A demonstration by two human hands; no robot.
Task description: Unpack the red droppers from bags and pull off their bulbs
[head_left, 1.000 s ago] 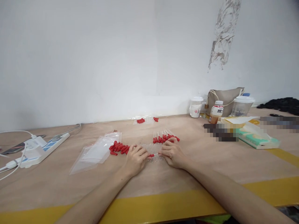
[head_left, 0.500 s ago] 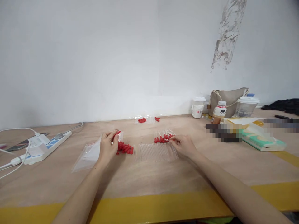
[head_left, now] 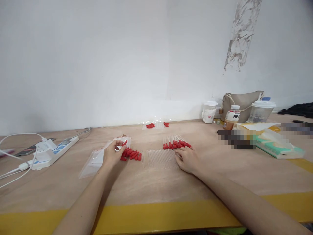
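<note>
Between the thumb and forefinger of my left hand [head_left: 113, 152] is a red rubber bulb [head_left: 125, 143], raised just above a loose heap of red rubber bulbs [head_left: 132, 154]. My right hand [head_left: 187, 159] lies low over the right end of a row of clear glass dropper tubes [head_left: 160, 159]. Its fingers are bent and pinched at a tube there; the exact grip is partly hidden. Right behind that hand lies a bunch of droppers [head_left: 177, 144], red bulbs toward me and thin glass ends pointing to the wall.
Clear plastic bags [head_left: 94, 160] lie beside my left forearm. More red bulbs in a clear bag [head_left: 150, 125] sit by the wall. A power strip [head_left: 55, 153] with cables is at left; a paper cup [head_left: 209, 112], a bottle [head_left: 231, 117] and a tissue pack [head_left: 278, 147] stand right.
My right hand has moved from the bunch of droppers down toward me to the tube row, letting go of a dropper there. My left hand has lifted one red bulb clear in its fingertips.
</note>
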